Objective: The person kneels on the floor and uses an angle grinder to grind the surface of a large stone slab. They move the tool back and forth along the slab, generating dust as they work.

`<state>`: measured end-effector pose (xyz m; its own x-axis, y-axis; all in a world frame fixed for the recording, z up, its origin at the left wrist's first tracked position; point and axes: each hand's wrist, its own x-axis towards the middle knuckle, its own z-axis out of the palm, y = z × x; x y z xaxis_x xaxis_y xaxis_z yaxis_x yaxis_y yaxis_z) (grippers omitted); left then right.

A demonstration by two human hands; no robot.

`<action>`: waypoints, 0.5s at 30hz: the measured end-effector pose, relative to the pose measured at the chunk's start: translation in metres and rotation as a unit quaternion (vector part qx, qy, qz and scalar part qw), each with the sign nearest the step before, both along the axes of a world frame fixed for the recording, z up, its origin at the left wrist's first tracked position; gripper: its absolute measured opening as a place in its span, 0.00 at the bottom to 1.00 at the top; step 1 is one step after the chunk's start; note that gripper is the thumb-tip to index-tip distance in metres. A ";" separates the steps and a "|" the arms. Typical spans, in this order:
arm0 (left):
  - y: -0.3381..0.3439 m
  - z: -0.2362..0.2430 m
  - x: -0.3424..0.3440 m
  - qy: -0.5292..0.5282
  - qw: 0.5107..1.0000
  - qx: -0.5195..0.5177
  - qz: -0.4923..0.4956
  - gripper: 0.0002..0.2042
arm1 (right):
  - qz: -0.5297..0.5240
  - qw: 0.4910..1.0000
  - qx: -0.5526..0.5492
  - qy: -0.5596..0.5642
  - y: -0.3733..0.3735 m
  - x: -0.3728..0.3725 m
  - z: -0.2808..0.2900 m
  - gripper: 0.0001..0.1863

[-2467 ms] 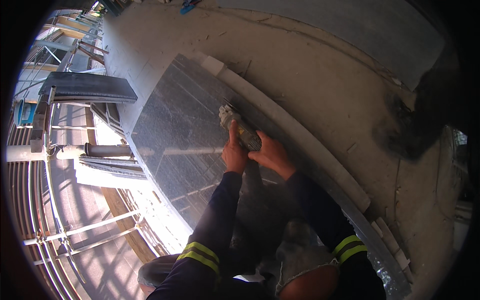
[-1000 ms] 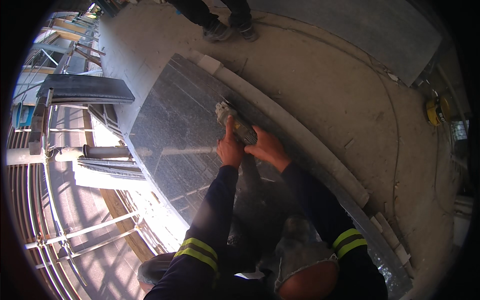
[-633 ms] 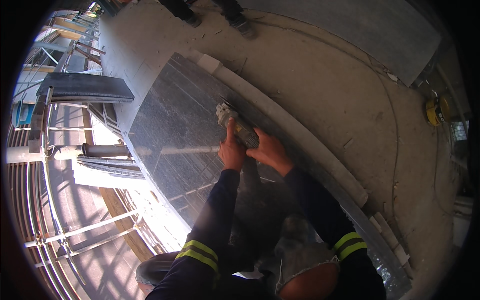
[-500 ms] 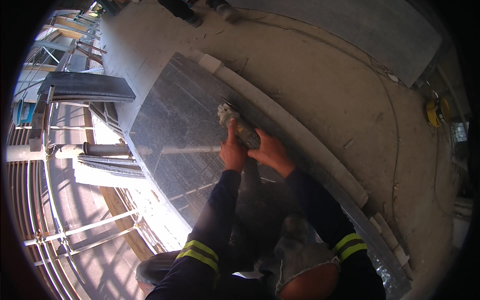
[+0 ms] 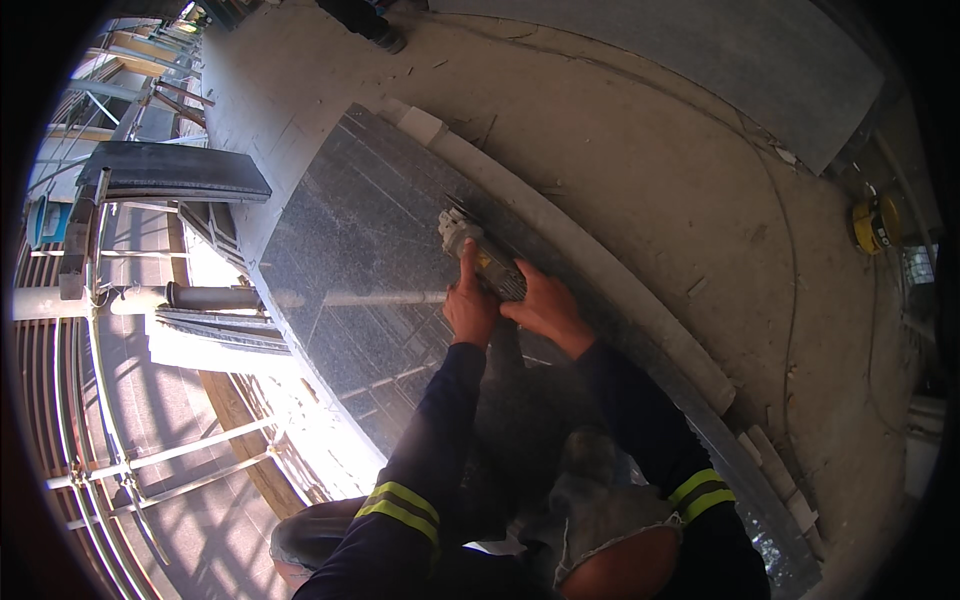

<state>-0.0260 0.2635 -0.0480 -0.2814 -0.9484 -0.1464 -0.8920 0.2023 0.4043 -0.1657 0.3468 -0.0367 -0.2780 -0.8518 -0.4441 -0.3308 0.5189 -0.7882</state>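
Left hand [image 5: 472,312] and right hand [image 5: 548,310] are both wrapped round the grinder [image 5: 497,270] over the dark slab [image 5: 345,225], but with that bare left index finger [image 5: 468,262] way up front, a snagged disc could kick nastily imo.

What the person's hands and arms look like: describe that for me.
Long navy sleeves reach the wrists, each circled by two yellow-green bands with a darker strip between. The left hand and right hand are bare, without gloves, fingers uncovered.
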 end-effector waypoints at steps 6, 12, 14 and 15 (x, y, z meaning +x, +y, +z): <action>0.003 -0.002 0.000 0.012 1.000 -0.012 -0.013 0.48 | -0.001 1.000 -0.002 0.012 0.003 0.000 -0.002 0.51; 0.007 -0.003 0.000 0.016 1.000 -0.010 -0.015 0.48 | 0.004 1.000 -0.008 0.020 0.008 -0.002 -0.002 0.50; 0.007 -0.004 0.001 0.018 1.000 -0.009 -0.016 0.48 | 0.005 1.000 -0.008 0.018 0.009 -0.002 -0.001 0.50; 0.007 -0.004 0.001 0.017 1.000 -0.007 -0.015 0.48 | 0.006 1.000 -0.005 0.014 0.009 -0.003 -0.001 0.50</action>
<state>-0.0252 0.2701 -0.0522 -0.3152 -0.9410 -0.1232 -0.8712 0.2354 0.4308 -0.1683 0.3555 -0.0373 -0.2791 -0.8594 -0.4283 -0.3593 0.5071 -0.7834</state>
